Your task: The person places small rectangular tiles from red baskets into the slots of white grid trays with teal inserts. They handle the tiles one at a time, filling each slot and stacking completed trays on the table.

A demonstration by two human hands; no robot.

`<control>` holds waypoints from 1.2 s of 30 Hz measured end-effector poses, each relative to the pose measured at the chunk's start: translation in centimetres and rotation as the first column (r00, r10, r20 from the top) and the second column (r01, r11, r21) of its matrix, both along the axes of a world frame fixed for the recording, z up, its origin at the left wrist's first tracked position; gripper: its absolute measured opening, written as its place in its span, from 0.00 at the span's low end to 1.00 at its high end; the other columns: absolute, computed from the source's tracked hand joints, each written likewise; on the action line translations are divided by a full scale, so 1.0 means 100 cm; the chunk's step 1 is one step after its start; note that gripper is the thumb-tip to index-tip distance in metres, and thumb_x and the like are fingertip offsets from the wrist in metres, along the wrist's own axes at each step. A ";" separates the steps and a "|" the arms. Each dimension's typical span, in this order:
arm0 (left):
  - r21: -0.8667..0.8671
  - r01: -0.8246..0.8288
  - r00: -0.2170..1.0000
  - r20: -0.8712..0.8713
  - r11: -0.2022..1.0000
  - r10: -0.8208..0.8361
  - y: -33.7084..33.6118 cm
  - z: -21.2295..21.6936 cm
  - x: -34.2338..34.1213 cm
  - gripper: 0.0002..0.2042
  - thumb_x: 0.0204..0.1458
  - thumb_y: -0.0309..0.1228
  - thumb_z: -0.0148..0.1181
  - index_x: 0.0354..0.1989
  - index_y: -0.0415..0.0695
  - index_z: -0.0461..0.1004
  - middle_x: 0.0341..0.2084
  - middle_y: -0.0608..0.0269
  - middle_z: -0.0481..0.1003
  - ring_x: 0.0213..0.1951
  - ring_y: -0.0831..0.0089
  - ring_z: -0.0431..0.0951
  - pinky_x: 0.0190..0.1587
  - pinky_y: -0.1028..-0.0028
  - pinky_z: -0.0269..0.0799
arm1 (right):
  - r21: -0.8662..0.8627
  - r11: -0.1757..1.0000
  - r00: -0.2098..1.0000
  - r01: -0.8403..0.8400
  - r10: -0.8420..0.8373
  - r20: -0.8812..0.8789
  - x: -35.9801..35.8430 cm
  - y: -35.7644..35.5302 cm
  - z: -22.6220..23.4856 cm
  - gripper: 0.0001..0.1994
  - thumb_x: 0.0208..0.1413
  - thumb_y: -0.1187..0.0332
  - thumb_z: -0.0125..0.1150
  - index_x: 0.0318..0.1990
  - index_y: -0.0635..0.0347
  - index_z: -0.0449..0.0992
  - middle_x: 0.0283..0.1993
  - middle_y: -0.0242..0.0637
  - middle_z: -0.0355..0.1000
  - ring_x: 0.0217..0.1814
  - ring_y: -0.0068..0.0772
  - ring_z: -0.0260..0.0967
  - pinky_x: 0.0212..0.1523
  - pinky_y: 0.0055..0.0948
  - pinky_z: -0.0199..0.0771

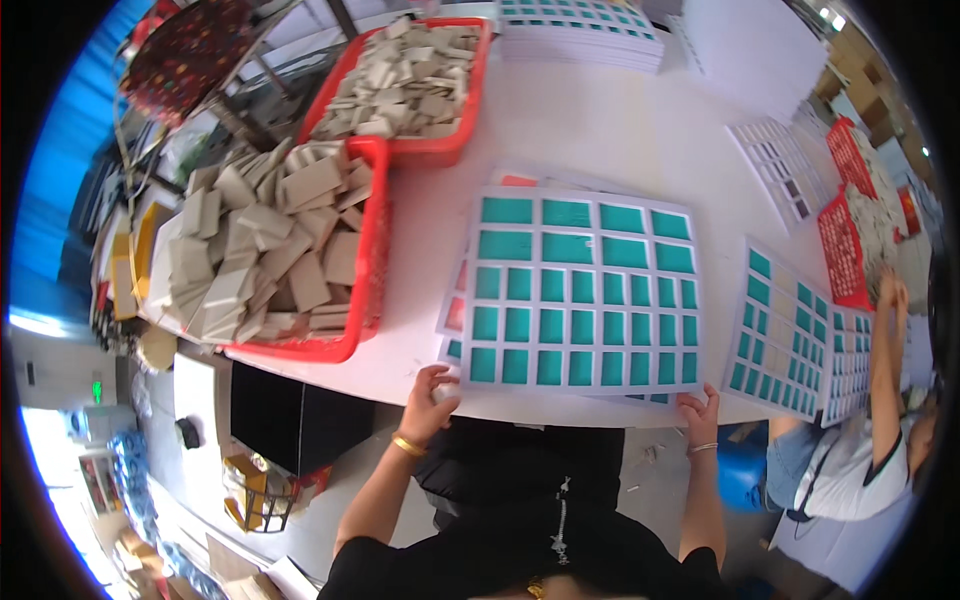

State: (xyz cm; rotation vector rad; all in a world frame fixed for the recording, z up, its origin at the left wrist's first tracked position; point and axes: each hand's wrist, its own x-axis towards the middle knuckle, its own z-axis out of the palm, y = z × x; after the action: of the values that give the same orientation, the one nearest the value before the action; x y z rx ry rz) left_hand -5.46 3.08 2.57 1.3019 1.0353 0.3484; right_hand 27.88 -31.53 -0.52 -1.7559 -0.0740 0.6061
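Red baskets (372, 215) heaped with beige blocks (262, 250) sit at left. Left hand (432, 392) pinches the near-left corner of a white grid sheet (580, 290) with teal cells, lying on the table (620, 130); right hand (700, 408) grips its near-right corner. Uneven lifting could shift the stacked sheets beneath.

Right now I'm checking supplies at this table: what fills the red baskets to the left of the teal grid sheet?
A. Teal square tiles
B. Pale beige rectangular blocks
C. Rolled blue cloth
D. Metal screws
B: both red baskets are heaped with pale beige rectangular blocks, while the left hand and right hand grip the near edge of the teal grid sheet on the white table.
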 end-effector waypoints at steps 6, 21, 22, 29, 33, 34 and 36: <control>0.560 -0.115 0.979 -0.075 0.821 0.189 0.043 -0.035 0.018 0.30 0.37 0.25 0.62 0.53 0.39 0.61 0.47 0.50 0.70 0.23 0.71 0.72 0.26 0.72 0.69 | -0.064 0.998 0.998 -0.005 0.009 0.061 0.014 -0.010 -0.018 0.32 0.51 0.80 0.52 0.64 0.60 0.50 0.41 0.39 0.73 0.45 0.27 0.69 0.49 0.24 0.67; 0.223 0.135 0.990 -0.062 0.965 -0.124 0.030 0.031 0.000 0.27 0.40 0.25 0.60 0.52 0.39 0.62 0.49 0.49 0.70 0.35 0.63 0.77 0.32 0.67 0.74 | -0.077 0.997 1.000 0.022 -0.023 -0.010 0.009 -0.014 0.026 0.37 0.50 0.76 0.53 0.68 0.49 0.47 0.40 0.33 0.71 0.39 0.21 0.67 0.34 0.19 0.65; 0.272 0.189 0.978 -0.137 0.944 -0.156 0.026 0.029 -0.012 0.25 0.40 0.25 0.59 0.51 0.40 0.63 0.47 0.50 0.70 0.37 0.61 0.76 0.36 0.65 0.73 | -0.114 0.993 0.999 -0.013 0.009 -0.035 0.005 -0.017 0.027 0.37 0.50 0.76 0.53 0.68 0.49 0.47 0.39 0.33 0.72 0.40 0.21 0.67 0.33 0.19 0.65; 0.770 0.066 0.989 -0.132 0.634 0.058 0.057 0.129 -0.071 0.05 0.39 0.22 0.56 0.27 0.42 0.74 0.33 0.57 0.71 0.39 0.58 0.72 0.44 0.63 0.69 | -0.424 0.903 0.863 -0.069 0.267 0.428 0.010 -0.032 0.007 0.38 0.46 0.76 0.54 0.68 0.58 0.47 0.63 0.51 0.56 0.60 0.43 0.61 0.53 0.34 0.67; 0.960 0.237 0.738 -0.277 0.149 0.615 0.126 0.191 -0.063 0.13 0.42 0.36 0.67 0.32 0.42 0.75 0.37 0.58 0.72 0.38 0.57 0.75 0.39 0.62 0.72 | -0.609 0.793 0.606 -0.002 0.485 0.630 0.022 -0.027 0.023 0.38 0.44 0.76 0.54 0.67 0.62 0.48 0.66 0.54 0.53 0.67 0.52 0.53 0.61 0.39 0.62; 0.933 0.328 0.700 -0.348 0.152 0.623 0.143 0.197 -0.065 0.16 0.42 0.38 0.67 0.35 0.42 0.74 0.38 0.58 0.72 0.38 0.57 0.75 0.39 0.62 0.72 | -0.637 0.771 0.597 0.002 0.511 0.619 0.023 -0.023 0.030 0.38 0.44 0.75 0.55 0.67 0.62 0.49 0.66 0.53 0.53 0.67 0.53 0.53 0.61 0.40 0.61; 0.855 0.494 0.617 -0.471 0.156 0.630 0.177 0.196 -0.072 0.21 0.42 0.43 0.68 0.40 0.43 0.73 0.40 0.57 0.72 0.37 0.57 0.76 0.38 0.61 0.71 | -0.694 0.720 0.580 0.027 0.554 0.598 0.022 -0.014 0.045 0.38 0.44 0.75 0.55 0.67 0.62 0.50 0.66 0.53 0.54 0.67 0.54 0.54 0.63 0.42 0.60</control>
State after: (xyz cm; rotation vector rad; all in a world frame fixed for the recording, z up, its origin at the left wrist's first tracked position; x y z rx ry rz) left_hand -12.67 20.77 22.15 2.9228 1.7770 0.6299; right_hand 30.11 -32.97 4.01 -2.6323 -0.8929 -0.0105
